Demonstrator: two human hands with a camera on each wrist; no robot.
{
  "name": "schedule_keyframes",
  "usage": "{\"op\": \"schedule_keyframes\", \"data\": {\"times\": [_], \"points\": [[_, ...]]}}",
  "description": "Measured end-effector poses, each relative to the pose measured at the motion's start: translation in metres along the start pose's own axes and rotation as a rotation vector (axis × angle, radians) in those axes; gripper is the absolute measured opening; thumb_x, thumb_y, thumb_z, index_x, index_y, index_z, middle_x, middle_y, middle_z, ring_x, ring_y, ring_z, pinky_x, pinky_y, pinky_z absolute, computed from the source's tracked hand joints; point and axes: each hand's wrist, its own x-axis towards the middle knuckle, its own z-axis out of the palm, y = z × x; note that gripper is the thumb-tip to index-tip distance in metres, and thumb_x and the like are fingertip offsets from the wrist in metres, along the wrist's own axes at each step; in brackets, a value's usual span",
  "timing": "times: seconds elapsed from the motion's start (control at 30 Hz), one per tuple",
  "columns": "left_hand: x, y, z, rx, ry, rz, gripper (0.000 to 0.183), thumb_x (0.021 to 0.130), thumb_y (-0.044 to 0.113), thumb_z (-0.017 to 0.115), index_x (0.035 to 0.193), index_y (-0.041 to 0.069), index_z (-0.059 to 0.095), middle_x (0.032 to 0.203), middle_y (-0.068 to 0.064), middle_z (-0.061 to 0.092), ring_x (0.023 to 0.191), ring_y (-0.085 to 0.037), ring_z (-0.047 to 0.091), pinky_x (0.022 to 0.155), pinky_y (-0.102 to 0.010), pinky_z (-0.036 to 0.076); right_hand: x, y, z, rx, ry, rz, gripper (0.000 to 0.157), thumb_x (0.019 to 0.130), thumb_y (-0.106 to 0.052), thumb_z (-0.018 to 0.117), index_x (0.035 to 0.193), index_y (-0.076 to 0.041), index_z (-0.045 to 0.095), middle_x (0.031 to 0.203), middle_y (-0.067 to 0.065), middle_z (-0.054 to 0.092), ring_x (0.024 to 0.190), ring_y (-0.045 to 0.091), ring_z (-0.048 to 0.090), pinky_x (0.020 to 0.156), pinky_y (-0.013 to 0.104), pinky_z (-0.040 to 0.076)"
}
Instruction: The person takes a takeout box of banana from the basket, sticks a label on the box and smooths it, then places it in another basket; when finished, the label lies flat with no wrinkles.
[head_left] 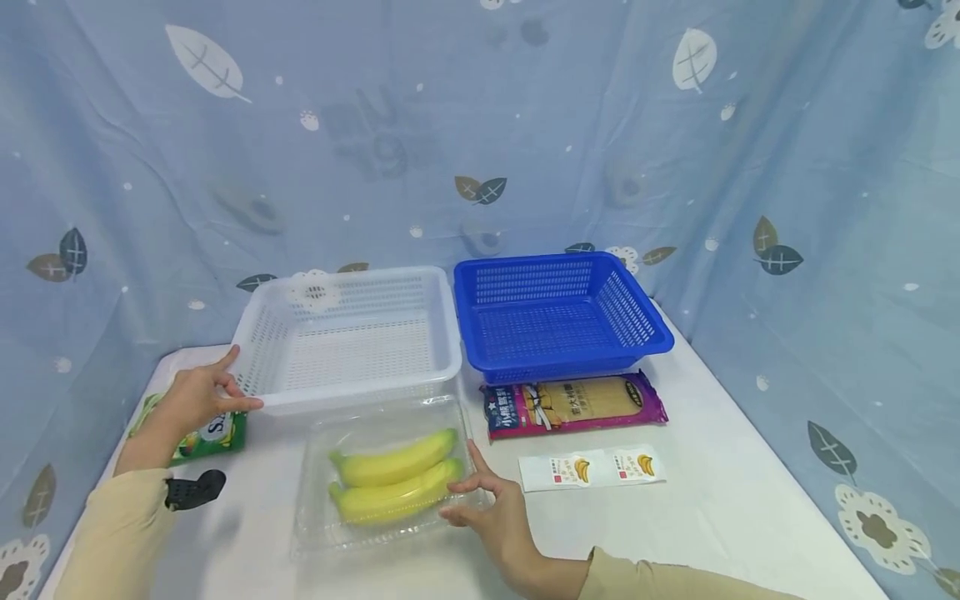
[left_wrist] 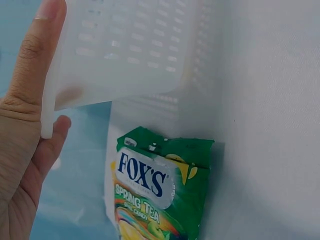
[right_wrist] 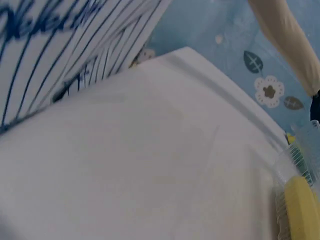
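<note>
"FOX'S SPRING TEA", green bag (left_wrist: 162, 187)

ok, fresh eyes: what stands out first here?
Probably the blue basket, at the back, right of centre. Then two yellow bananas in the clear tray, nearer the camera. Then the white basket, left of the blue one, left hand at its near-left corner.
</note>
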Motion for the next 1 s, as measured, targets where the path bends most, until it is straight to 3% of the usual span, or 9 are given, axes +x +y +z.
{"op": "schedule_keyframes", "data": {"times": [0.1, 0.2, 0.3, 0.4, 0.5, 0.8, 1.0], "points": [[-0.001, 0.000, 0.002, -0.010, -0.002, -0.005, 0.029, 0.071, 0.029, 0.084, 0.066, 0.009, 0.064, 0.148, -0.031, 0.021, 0.056, -0.017, 0.029, 0.046, -0.026, 0.030, -0.001, 0.012, 0.003, -0.083, -0.001, -0.056, 0.024, 0.070, -0.007, 0.083, 0.090, -0.005, 0.072, 0.146, 0.012, 0.042, 0.136, 0.039, 0.032, 0.108, 0.047, 0.030], [-0.002, 0.000, 0.002, -0.008, -0.006, 0.005, 0.030, 0.071, 0.030, 0.084, 0.066, 0.010, 0.063, 0.148, -0.031, 0.021, 0.053, -0.014, 0.027, 0.046, -0.025, 0.030, -0.003, 0.017, -0.001, -0.164, -0.050, -0.108, 0.025, 0.074, -0.007, 0.080, 0.098, -0.008, 0.073, 0.147, 0.011, 0.041, 0.134, 0.038, 0.036, 0.107, 0.054, 0.027], [-0.002, -0.001, 0.001, -0.005, -0.001, 0.027, 0.031, 0.071, 0.032, 0.084, 0.065, 0.010, 0.062, 0.148, -0.031, 0.022, 0.050, -0.012, 0.024, 0.045, -0.025, 0.030, -0.002, 0.017, -0.011, -0.221, -0.118, -0.166, 0.030, 0.077, -0.004, 0.075, 0.106, -0.009, 0.072, 0.145, 0.012, 0.043, 0.131, 0.038, 0.041, 0.104, 0.055, 0.032], [-0.001, -0.002, 0.000, -0.003, 0.007, 0.034, 0.037, 0.069, 0.041, 0.083, 0.065, 0.011, 0.062, 0.147, -0.032, 0.023, 0.049, -0.012, 0.024, 0.045, -0.025, 0.029, 0.005, 0.014, -0.020, -0.232, -0.179, -0.194, 0.028, 0.080, -0.007, 0.075, 0.108, -0.008, 0.073, 0.140, 0.012, 0.048, 0.126, 0.034, 0.047, 0.101, 0.045, 0.040], [-0.001, -0.001, 0.000, 0.001, -0.001, 0.026, 0.037, 0.069, 0.042, 0.082, 0.065, 0.011, 0.063, 0.148, -0.031, 0.022, 0.050, -0.012, 0.025, 0.045, -0.025, 0.030, 0.012, 0.013, -0.024, -0.205, -0.217, -0.210, 0.028, 0.075, -0.008, 0.079, 0.102, -0.006, 0.074, 0.134, 0.016, 0.051, 0.120, 0.035, 0.052, 0.094, 0.033, 0.047], [-0.002, 0.000, 0.001, -0.003, 0.005, 0.009, 0.038, 0.067, 0.041, 0.084, 0.064, 0.011, 0.062, 0.147, -0.031, 0.023, 0.051, -0.013, 0.025, 0.044, -0.025, 0.030, 0.030, 0.015, -0.014, -0.159, -0.229, -0.206, 0.023, 0.070, -0.002, 0.081, 0.091, 0.000, 0.074, 0.126, 0.024, 0.054, 0.108, 0.040, 0.058, 0.065, 0.023, 0.055], [-0.001, 0.003, 0.000, -0.009, 0.000, -0.014, 0.035, 0.068, 0.038, 0.084, 0.065, 0.011, 0.062, 0.148, -0.030, 0.022, 0.055, -0.016, 0.027, 0.044, -0.025, 0.030, 0.032, 0.015, -0.005, -0.123, -0.199, -0.179, 0.023, 0.070, -0.002, 0.081, 0.091, 0.003, 0.072, 0.134, 0.023, 0.051, 0.117, 0.043, 0.052, 0.063, 0.021, 0.055]]}}
